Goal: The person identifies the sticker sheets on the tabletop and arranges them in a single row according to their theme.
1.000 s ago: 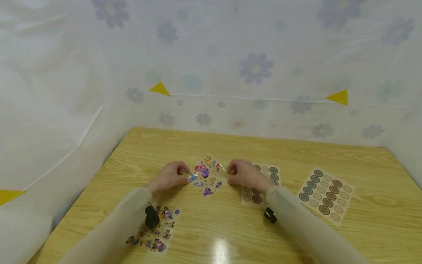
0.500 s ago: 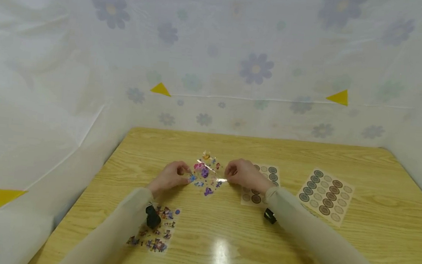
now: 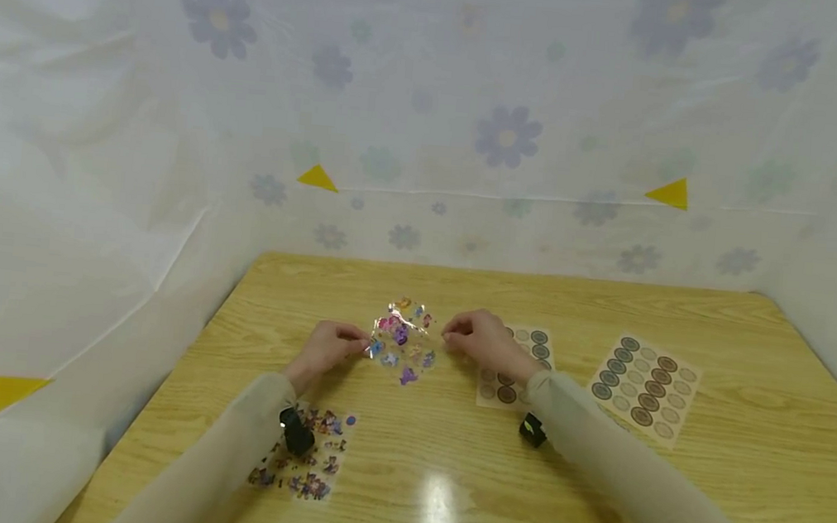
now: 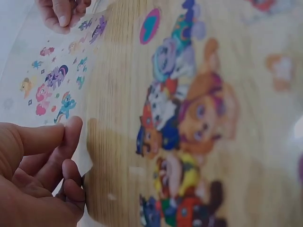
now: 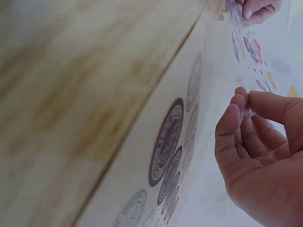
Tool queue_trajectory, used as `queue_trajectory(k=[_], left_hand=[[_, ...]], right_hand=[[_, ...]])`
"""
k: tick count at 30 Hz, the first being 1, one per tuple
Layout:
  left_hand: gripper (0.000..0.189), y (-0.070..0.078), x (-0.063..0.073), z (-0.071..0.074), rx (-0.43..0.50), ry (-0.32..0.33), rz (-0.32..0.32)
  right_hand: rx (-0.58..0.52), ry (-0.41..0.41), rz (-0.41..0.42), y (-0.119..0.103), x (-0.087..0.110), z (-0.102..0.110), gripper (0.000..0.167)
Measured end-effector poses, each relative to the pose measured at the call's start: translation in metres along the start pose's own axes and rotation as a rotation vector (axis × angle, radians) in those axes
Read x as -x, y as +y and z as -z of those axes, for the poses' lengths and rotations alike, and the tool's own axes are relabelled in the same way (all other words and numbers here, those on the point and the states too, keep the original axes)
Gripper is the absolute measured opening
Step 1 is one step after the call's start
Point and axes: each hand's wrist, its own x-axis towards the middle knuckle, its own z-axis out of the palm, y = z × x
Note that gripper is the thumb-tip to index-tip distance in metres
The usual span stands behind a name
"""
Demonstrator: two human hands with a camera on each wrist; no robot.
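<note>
A clear sticker sheet with colourful pony figures [image 3: 400, 335] is stretched between the two hands over the table, tilted and catching the light. My left hand [image 3: 329, 349] pinches its left corner between thumb and index finger, beside a blue pony [image 4: 67, 105] in the left wrist view. At the opposite corner my right hand [image 3: 489, 344] pinches the transparent edge with thumb and fingertips. Below the left wrist lies another clear sheet printed with cartoon puppies [image 4: 203, 118], partly covered by the sleeve and wrist camera in the head view.
Under the right hand lies a cream sheet of round patterned stickers [image 3: 485, 396], partly hidden. A similar sheet [image 3: 650, 390] lies farther right on the wooden table [image 3: 400, 468]. White flowered sheeting [image 3: 417, 112] encloses the back and sides.
The pony sheet has tilted and shifted slightly left, and its glare has moved. My left hand has drawn a little left; the right hand has also moved slightly left.
</note>
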Motion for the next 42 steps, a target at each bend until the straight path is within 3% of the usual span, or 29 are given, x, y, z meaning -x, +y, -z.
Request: queue_trajectory(k=[9,15,23,32,42], left_hand=[[0.017,-0.002,0.013,0.003,0.156,-0.057,0.068],[0.021,0.001,0.024,0.001,0.264,-0.031,0.063],[0.014,0.011,0.046,-0.004,0.291,0.002,0.087],[0.016,0.018,0.071,-0.011,0.356,-0.037,0.069],[0.022,0.019,0.098,-0.010,0.427,-0.069,0.075]], right_hand=[[-0.053,0.061,0.019,0.005,0.001,-0.001,0.018],[-0.083,0.084,0.029,0.006,0.004,0.001,0.021],[-0.195,0.127,0.007,0.000,0.011,0.004,0.023],[-0.431,0.152,0.043,0.000,0.023,0.007,0.017],[-0.461,0.145,-0.002,-0.009,0.040,0.004,0.021]])
